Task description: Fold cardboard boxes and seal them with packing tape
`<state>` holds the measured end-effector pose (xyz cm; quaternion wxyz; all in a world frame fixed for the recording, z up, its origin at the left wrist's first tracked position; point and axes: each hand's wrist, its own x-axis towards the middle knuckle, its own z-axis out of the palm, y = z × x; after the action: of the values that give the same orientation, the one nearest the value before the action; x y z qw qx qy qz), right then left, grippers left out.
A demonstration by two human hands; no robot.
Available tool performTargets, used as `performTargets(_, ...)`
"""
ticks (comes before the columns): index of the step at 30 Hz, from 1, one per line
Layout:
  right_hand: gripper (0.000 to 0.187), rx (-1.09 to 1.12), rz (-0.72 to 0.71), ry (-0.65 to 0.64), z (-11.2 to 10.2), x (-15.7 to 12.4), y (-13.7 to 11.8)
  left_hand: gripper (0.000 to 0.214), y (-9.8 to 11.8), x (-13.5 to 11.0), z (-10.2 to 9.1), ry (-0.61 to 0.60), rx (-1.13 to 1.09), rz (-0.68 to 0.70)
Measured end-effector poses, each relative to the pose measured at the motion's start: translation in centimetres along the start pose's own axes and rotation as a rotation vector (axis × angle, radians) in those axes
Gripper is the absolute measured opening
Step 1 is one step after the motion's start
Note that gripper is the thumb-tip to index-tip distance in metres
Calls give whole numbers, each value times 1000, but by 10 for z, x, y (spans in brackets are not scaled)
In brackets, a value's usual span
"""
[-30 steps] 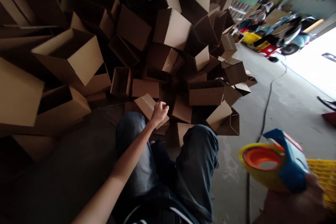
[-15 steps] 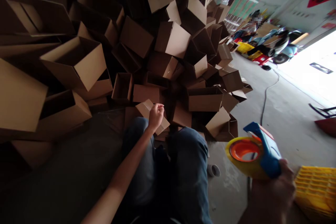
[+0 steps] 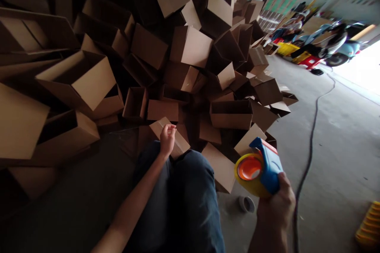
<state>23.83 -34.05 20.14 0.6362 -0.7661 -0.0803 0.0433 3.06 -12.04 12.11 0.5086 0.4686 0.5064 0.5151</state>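
Tape dispenser [image 3: 271, 162] sits gripped in right hand [image 3: 282, 201] at four o'clock! At seven, left hand [image 3: 167, 142] curls fingers narrow over a carton [image 3: 179, 144].

The right hand [image 3: 279, 201] hides part of the tape dispenser [image 3: 271, 160]; the right edge cuts off the yellow crate [image 3: 368, 227]; distant people [image 3: 295, 25] are blurred.

Right of the right-hand grip [image 3: 280, 199], a grey floor [image 3: 344, 138] carries a dark cable [image 3: 311, 142]. Far beyond the grip, a pale wall [image 3: 353, 10] rises behind a blue scooter [image 3: 353, 51], with bright light [image 3: 369, 73] beside it. Well left of the grip, the floor is dim.
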Motion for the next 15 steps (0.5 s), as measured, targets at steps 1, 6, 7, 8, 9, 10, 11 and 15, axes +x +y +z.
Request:
performTargets(1,59,-4,12,-6,2,4,3,10,2,-2,3,11,-39,-17)
performTargets(6,66,-18,82,-90,22,25,23,22,23,-6,-9,80,-131,-65)
performTargets(7,68,-17,106,-121,28,30,29,25,30,-5,-18,90,-115,-50)
performTargets(8,70,-11,131,-156,36,35,36,29,36,-4,-28,96,-84,-37)
performTargets(9,72,0,155,-193,44,40,43,31,41,-3,-41,119,-45,-22)
performTargets(10,75,13,177,-230,53,44,51,31,46,-3,-54,165,-8,-11)
performTargets(11,76,25,200,-272,62,49,60,32,49,-3,-67,222,29,-1)
performTargets(15,78,-7,250,-472,93,61,86,25,52,-14,-114,432,150,-27)
